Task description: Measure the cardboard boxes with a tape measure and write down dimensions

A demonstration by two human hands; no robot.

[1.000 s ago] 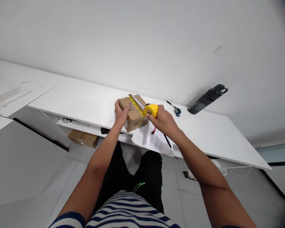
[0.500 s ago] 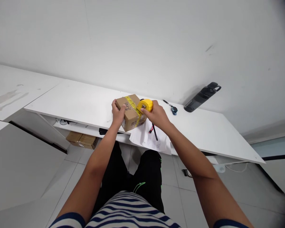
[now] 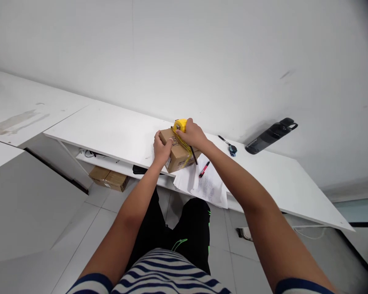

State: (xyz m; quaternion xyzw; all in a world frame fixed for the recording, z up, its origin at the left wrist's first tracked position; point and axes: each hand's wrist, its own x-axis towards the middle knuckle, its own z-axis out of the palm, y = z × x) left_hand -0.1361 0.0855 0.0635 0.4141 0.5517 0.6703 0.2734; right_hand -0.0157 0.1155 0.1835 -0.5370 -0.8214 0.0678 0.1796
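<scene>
A small brown cardboard box (image 3: 178, 157) sits near the front edge of the white desk (image 3: 110, 130). My left hand (image 3: 161, 149) grips the box's left near corner, fingers curled over its top. My right hand (image 3: 191, 134) is closed round a yellow tape measure (image 3: 179, 124) at the box's far side. Its yellow blade (image 3: 185, 148) runs over the top of the box and down the near face. A black pen lies against the box's right side under my right hand.
White papers (image 3: 207, 184) with a red pen (image 3: 204, 169) hang over the desk edge right of the box. Further right lie a small blue-handled tool (image 3: 229, 146) and a dark bottle (image 3: 271, 135) on its side. Cardboard boxes (image 3: 108, 178) stand on the floor under the desk.
My right hand has carried the tape measure from the box's right side to its far side. The blade now runs front to back over the box. My left hand stays on the box.
</scene>
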